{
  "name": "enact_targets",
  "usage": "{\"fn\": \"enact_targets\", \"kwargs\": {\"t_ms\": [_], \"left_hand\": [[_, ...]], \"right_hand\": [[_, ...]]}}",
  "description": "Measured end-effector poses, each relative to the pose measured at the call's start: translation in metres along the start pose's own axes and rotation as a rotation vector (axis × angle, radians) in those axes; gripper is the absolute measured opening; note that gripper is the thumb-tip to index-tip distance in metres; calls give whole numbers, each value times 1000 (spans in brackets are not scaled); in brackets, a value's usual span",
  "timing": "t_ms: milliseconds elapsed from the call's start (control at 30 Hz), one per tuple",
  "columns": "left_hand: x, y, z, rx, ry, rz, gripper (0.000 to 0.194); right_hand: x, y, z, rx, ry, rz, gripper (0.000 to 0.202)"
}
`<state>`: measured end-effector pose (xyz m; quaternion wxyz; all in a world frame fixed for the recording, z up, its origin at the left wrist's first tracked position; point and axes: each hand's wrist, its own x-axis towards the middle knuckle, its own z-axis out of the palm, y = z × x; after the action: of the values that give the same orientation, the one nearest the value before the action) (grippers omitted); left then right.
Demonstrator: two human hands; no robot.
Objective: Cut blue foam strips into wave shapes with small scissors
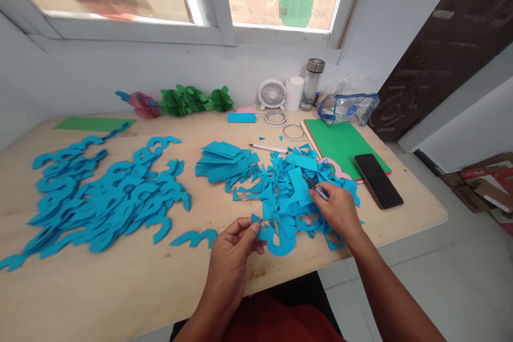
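Beside you a pale tiled floor (pixel 420 283) runs past the wooden table (pixel 140 299), which stands against a white wall (pixel 244 75); sweep your arm along the near edge and paper could well slide off onto those tiles. To your left lies a broad spread of curved blue cutouts (pixel 120 187), and before you a loose heap of blue scraps (pixel 288 163) that overlaps the work, so a good piece might get lost among the offcuts. Your right hand (pixel 340 208) is closed around what look like scissors (pixel 320 192), tips over the heap; how far their blades part, you cannot tell, and a careless snip there could nick a buried piece. Your left hand (pixel 232 256) pinches blue paper (pixel 264 233) between thumb and fingers at the heap's near side; thin as it looks, it may crease or tear if pulled.
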<state>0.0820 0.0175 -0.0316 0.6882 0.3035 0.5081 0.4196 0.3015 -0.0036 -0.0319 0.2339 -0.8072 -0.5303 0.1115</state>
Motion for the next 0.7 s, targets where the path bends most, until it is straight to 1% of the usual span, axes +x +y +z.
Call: {"fn": "enact_targets", "kwargs": {"t_ms": [100, 233, 367, 467, 567, 600, 667, 700], "left_hand": [[-6, 0, -8, -10, 17, 8, 25], [-14, 0, -22, -22, 16, 15, 25], [-19, -1, -36, -56, 27, 21, 26], [-23, 0, -45, -88, 21, 14, 27], [-25, 1, -56, -133, 14, 0, 28], [-26, 2, -59, -148, 14, -4, 28], [-26, 2, -66, -178, 23, -7, 28], [-26, 3, -70, -193, 32, -6, 29]], "right_hand": [[0, -3, 10, -118, -32, -8, 27], [3, -5, 18, -31, -2, -7, 29], [6, -7, 19, 9, 63, 7, 33], [7, -14, 12, -3, 113, 3, 34], [3, -25, 0, -63, 187, -4, 31], [1, -30, -5, -95, 227, -8, 28], [-6, -41, -14, -176, 357, -29, 24], [-11, -46, -18, -171, 400, -46, 25]]}}
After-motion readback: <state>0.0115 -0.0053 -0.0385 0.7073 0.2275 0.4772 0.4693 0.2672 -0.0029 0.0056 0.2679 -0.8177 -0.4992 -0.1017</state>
